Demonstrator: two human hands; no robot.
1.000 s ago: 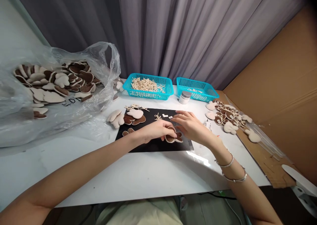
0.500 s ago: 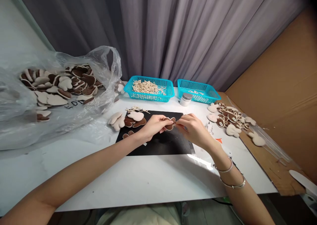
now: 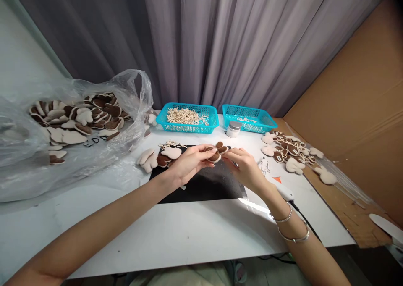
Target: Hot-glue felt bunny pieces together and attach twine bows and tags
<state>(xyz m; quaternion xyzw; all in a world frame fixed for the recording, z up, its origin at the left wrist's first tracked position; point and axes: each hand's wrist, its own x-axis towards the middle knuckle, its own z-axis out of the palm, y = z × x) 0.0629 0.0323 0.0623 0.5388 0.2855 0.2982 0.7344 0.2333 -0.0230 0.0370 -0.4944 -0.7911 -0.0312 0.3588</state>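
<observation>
The left hand (image 3: 192, 162) had the brown plush piece (image 3: 215, 156) pinched above the black mat (image 3: 217, 185); the right hand (image 3: 244, 164) was at its edge, grip impossible to tell! One hard tug there could have twisted it loose.

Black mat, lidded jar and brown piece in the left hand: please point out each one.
Black mat (image 3: 214, 182), head view: bare surface near its middle.
Lidded jar (image 3: 233, 132), head view: side, below the lid.
Brown piece (image 3: 215, 156), head view: rounded lower part.
</observation>
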